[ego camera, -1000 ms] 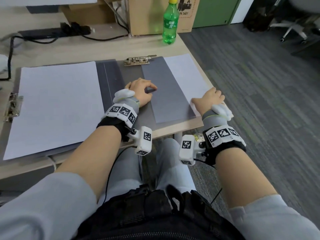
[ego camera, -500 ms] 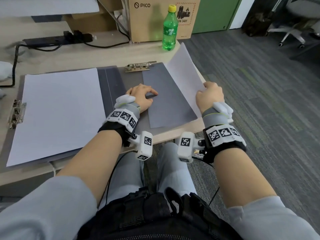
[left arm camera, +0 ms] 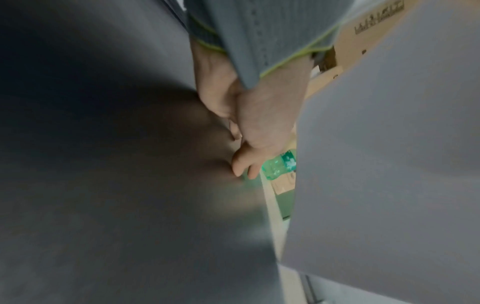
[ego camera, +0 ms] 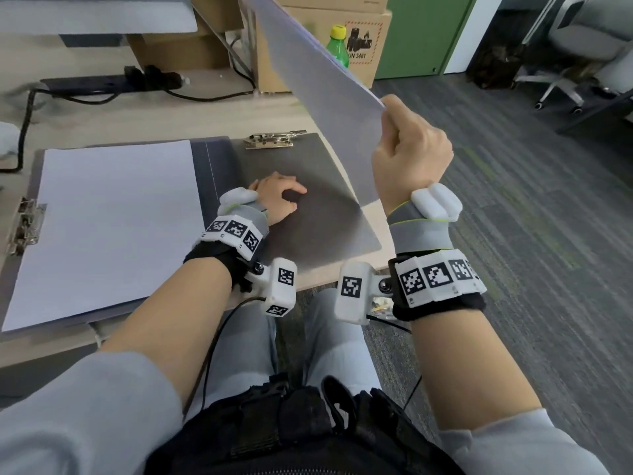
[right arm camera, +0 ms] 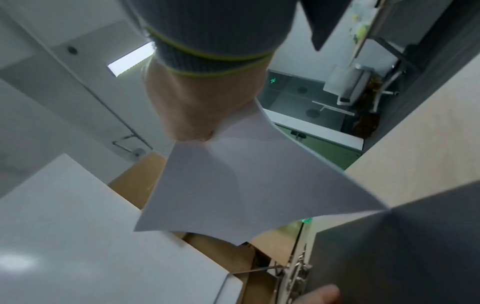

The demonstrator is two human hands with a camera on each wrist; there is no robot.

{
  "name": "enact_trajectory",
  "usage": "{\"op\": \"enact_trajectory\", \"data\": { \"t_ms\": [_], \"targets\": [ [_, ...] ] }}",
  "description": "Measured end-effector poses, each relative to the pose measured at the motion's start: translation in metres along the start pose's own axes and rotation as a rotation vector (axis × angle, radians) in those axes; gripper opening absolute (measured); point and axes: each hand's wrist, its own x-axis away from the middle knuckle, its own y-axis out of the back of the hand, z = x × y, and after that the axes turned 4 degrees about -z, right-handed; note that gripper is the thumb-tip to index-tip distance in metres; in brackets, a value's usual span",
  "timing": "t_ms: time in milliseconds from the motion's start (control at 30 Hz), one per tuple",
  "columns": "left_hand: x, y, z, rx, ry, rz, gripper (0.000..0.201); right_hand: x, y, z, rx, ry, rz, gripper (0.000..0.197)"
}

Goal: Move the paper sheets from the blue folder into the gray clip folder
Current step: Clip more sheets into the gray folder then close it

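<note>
Gray carpet [ego camera: 513,234], green door [ego camera: 424,32], office chair [ego camera: 579,53].

The lifted paper sheets [ego camera: 308,73] hide most of the bottle [ego camera: 337,41]; their top is cropped.

The lifted paper sheets [ego camera: 318,80], white and blank, slant steeply in the air above the gray clip folder [ego camera: 325,214], which lies open and flat, metal clip [ego camera: 272,140] at its far edge. Left of it, more white sheets [ego camera: 113,228] lie stacked flat.
</note>
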Motion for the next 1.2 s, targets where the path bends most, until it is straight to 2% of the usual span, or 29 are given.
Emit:
{"op": "enact_trajectory", "data": {
  "t_ms": [67, 167, 233, 300, 433, 500, 600, 633, 700, 833, 933, 1033, 1133, 1200],
  "targets": [
    [-0.002, 0.006, 0.001, 0.245, 0.059, 0.004, 0.041, -0.002, -0.002, 0.002, -0.15, -0.095, -0.037, 0.024],
    [0.0, 0.027, -0.005, 0.696, 0.204, -0.145, 0.028, -0.005, -0.005, 0.001, -0.439, -0.262, 0.058, 0.021],
    [0.001, 0.048, -0.008, 0.88, 0.282, -0.23, 0.018, -0.003, -0.006, 0.003, -0.66, -0.361, 0.079, 0.024],
    [0.001, 0.07, -0.005, 1.003, 0.278, -0.333, 0.016, 0.0, -0.011, 0.007, -0.853, -0.448, 0.11, 0.027],
    [0.002, 0.101, 0.002, 0.998, 0.168, -0.632, 0.012, 0.008, -0.025, 0.008, -0.882, -0.524, 0.259, 0.021],
    [0.006, 0.109, 0.0, 1.013, 0.105, -0.69, 0.021, 0.009, -0.032, 0.01, -0.848, -0.581, 0.339, 0.022],
    [0.018, 0.113, -0.007, 1.052, 0.004, -0.585, 0.016, 0.007, -0.038, 0.014, -0.903, -0.693, 0.368, 0.029],
    [0.022, 0.112, -0.008, 1.049, -0.006, -0.524, 0.01, 0.005, -0.04, 0.016, -0.923, -0.739, 0.363, 0.03],
    [0.03, 0.11, -0.012, 1.013, 0.028, -0.452, 0.014, 0.006, -0.043, 0.016, -0.946, -0.816, 0.35, 0.028],
    [0.038, 0.111, -0.02, 0.987, 0.015, -0.502, 0.022, 0.009, -0.04, 0.02, -0.976, -0.835, 0.303, 0.018],
    [0.039, 0.115, -0.026, 0.995, 0.009, -0.556, 0.012, -0.001, -0.037, 0.024, -0.998, -0.826, 0.267, 0.013],
    [0.039, 0.11, -0.023, 0.984, 0.015, -0.522, 0.008, -0.006, -0.037, 0.023, -0.982, -0.807, 0.232, 0.012],
    [0.04, 0.097, -0.018, 0.876, 0.045, -0.492, 0.024, 0.003, -0.039, 0.018, -0.972, -0.824, 0.203, 0.008],
    [0.038, 0.09, -0.023, 0.773, 0.076, -0.561, 0.031, 0.007, -0.041, 0.016, -0.989, -0.801, 0.154, 0.008]
  ]
}}
